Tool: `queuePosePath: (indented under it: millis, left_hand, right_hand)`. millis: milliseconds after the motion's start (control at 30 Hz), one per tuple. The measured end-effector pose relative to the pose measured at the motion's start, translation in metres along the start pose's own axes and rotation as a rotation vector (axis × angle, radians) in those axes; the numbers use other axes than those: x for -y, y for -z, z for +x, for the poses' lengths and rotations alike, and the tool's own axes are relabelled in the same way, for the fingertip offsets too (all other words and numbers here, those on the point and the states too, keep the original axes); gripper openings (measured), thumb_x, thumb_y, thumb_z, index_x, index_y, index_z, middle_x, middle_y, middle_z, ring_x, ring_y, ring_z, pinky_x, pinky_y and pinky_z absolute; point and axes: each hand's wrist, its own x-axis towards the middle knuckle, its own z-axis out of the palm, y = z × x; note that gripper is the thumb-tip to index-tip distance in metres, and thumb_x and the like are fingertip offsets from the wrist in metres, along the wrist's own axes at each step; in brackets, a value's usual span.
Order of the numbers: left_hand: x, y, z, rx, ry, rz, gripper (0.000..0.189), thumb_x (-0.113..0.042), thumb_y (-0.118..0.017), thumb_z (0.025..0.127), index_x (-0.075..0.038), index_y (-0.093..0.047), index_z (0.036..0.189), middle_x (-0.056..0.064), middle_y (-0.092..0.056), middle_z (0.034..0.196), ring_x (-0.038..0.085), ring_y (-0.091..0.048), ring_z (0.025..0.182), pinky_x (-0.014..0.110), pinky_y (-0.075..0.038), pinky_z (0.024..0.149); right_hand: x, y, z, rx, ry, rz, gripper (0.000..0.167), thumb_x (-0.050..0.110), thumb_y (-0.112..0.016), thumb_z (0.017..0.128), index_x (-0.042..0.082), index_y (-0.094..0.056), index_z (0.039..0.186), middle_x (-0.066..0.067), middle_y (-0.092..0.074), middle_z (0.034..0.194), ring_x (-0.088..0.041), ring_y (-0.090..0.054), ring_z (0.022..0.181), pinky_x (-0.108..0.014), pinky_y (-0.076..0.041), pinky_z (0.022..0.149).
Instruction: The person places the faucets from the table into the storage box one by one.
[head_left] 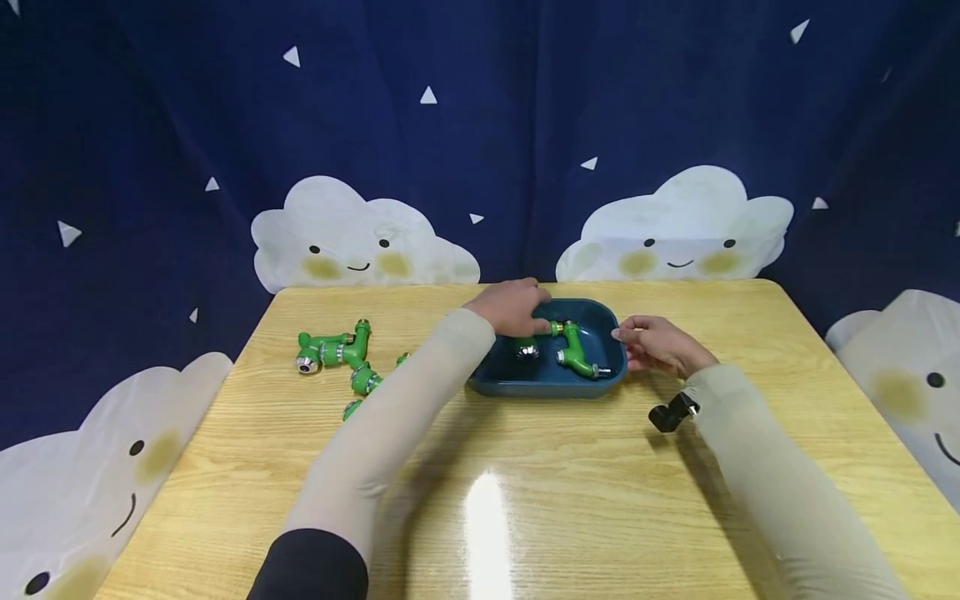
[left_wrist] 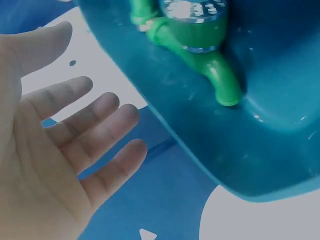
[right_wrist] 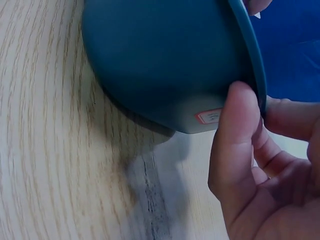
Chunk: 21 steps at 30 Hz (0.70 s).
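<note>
A dark blue plastic basin stands toward the back of the table. Inside it, on the right, lies a green tap with metal ends. Another green tap with a chrome cap is in the basin too, partly covered by my left hand in the head view. My left hand is over the basin's left part; the left wrist view has its fingers spread beside the rim, holding nothing. My right hand pinches the rim at the basin's right end between thumb and fingers.
Several green taps with metal ends lie on the wooden table at the left, partly behind my left forearm. A small black device is on my right wrist. A dark blue curtain hangs right behind the table.
</note>
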Motion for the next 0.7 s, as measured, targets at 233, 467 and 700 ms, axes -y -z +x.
queuePosePath:
  millis: [233,467,700]
  left_hand:
    - [0.009,0.015,-0.021,-0.034,-0.003,-0.044,0.053,-0.042,-0.057,0.099,-0.018,-0.051,0.146,0.005,-0.052,0.145,0.021,-0.055,0.129,0.04,-0.045,0.11]
    - [0.027,0.019,-0.052,-0.078,0.029,-0.082,0.051,-0.038,-0.058,0.099,-0.017,-0.052,0.145,0.006,-0.051,0.147,0.022,-0.055,0.13,0.041,-0.045,0.11]
    - [0.045,0.026,-0.08,-0.149,0.018,-0.097,0.047,-0.032,-0.058,0.099,-0.012,-0.055,0.141,0.008,-0.056,0.143,0.024,-0.057,0.129,0.042,-0.045,0.11]
  right_hand:
    - [-0.003,0.002,-0.001,0.004,0.017,0.013,0.013,0.019,-0.049,0.104,0.006,-0.05,0.105,0.005,-0.056,0.071,-0.005,-0.057,0.06,-0.021,-0.057,0.06]
    - [-0.005,-0.005,0.001,0.006,0.004,0.019,0.016,0.02,-0.049,0.104,0.004,-0.049,0.108,0.004,-0.058,0.072,-0.005,-0.059,0.061,-0.022,-0.058,0.063]
    - [-0.003,-0.002,-0.002,-0.021,0.005,0.002,0.016,0.02,-0.048,0.105,0.004,-0.049,0.108,0.005,-0.057,0.072,-0.005,-0.059,0.061,-0.022,-0.058,0.062]
